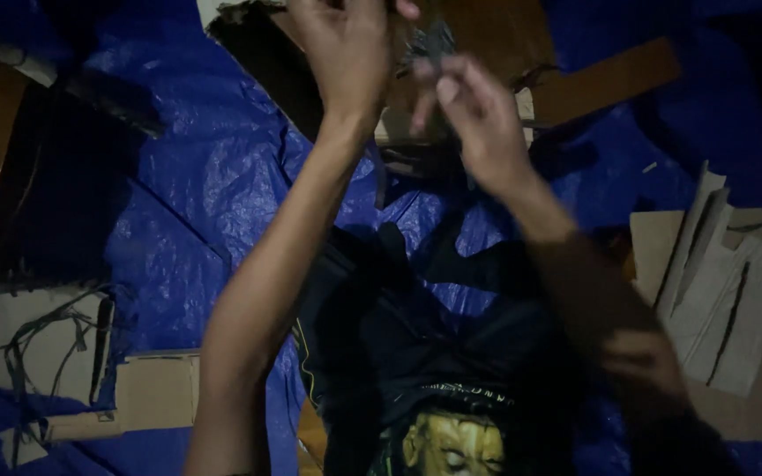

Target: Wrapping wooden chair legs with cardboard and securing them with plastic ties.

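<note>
Hands meet near the top of the head view, both raised over a blue tarpaulin (196, 194) spread on the floor. The left hand (346, 48) is lifted with its back to the camera; its fingers (403, 9) run past the upper edge, so I cannot tell how far they are curled or whether they have hold of anything. The right hand (478, 115) sits just beside it, blurred, with its fingers (443, 84) bunched together around a small dark grey scrap (434, 40) that sticks up between the two hands. What the scrap is made of is too blurred to tell.

Behind the hands lies a large brown cardboard sheet (487, 35) with torn edges, and a brown strip (610, 79) of the same stuff juts out to its right. A stack of pale cardboard pieces (716, 300) rests on the tarpaulin at the right edge, cut into long uneven slats. At the lower left lie more flat cardboard pieces (46, 344) with thin dark strips (33, 339) looped across them. The person's dark printed shirt (416, 353) fills the lower middle, between the two forearms.
</note>
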